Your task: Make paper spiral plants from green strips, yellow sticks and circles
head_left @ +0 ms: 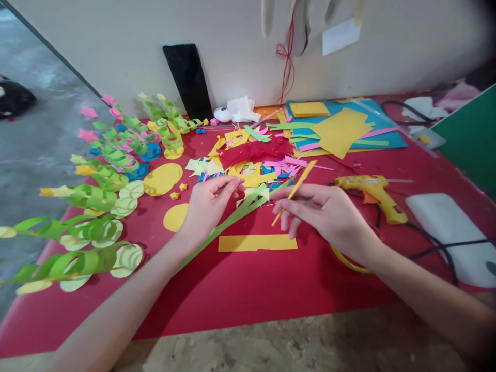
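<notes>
My right hand pinches a thin yellow paper strip that slants up to the right above the red table cover. My left hand hovers with its fingers curled together; whether they hold anything is unclear. A long green paper strip runs under it toward the scraps. A flat yellow paper rectangle lies just in front of both hands. A heap of mixed paper scraps sits behind them.
Green paper spirals on pale discs fill the left edge. A yellow glue gun with a black cord lies right, beside a white pad. Yellow and blue paper sheets rest at the back. A green board stands far right.
</notes>
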The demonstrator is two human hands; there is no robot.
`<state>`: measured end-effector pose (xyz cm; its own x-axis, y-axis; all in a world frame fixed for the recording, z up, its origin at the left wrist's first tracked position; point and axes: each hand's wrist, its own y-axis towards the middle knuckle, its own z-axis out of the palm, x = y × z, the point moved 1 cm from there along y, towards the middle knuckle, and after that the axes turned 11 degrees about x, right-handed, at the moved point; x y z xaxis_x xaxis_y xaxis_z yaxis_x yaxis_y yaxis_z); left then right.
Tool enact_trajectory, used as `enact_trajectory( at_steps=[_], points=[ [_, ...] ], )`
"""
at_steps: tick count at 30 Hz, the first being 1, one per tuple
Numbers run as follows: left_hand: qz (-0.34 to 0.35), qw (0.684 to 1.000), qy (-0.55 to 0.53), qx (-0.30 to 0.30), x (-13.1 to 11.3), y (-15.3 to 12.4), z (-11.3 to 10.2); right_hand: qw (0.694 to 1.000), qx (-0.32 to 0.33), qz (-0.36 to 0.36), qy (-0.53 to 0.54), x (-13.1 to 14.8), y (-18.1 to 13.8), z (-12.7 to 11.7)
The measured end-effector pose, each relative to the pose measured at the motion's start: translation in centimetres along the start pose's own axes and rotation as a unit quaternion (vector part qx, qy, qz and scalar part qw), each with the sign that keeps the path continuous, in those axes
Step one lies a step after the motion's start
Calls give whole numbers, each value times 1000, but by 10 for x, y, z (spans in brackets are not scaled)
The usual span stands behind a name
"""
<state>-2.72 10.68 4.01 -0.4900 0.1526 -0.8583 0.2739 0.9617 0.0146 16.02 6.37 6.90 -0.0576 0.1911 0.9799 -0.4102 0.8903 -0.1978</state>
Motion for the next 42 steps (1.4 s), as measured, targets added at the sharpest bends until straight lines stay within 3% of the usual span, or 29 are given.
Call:
enact_trajectory(
  at_steps=[16, 19, 23, 25, 28, 42],
  points=[
    [18, 1000, 1, -15, 15, 7, 2, 995, 57, 55, -54, 4, -7, 6],
    [34, 999, -6, -6, 7, 4, 1, 994, 72, 56, -57, 5, -11, 8],
    [27, 996, -59, 62, -16, -10, 1, 991, 107, 48, -64, 8, -15, 11],
    [47, 987, -126, 85, -28, -19, 2, 988, 131, 48, -60, 10, -17, 12],
    [90, 982, -117, 114, -43, -32, 2, 984, 168, 56, -26, 10, -20, 14],
    [148, 985, -56, 63, -59, -46, 1, 979, 188, 82, 11, 9, -27, 23]
  ],
)
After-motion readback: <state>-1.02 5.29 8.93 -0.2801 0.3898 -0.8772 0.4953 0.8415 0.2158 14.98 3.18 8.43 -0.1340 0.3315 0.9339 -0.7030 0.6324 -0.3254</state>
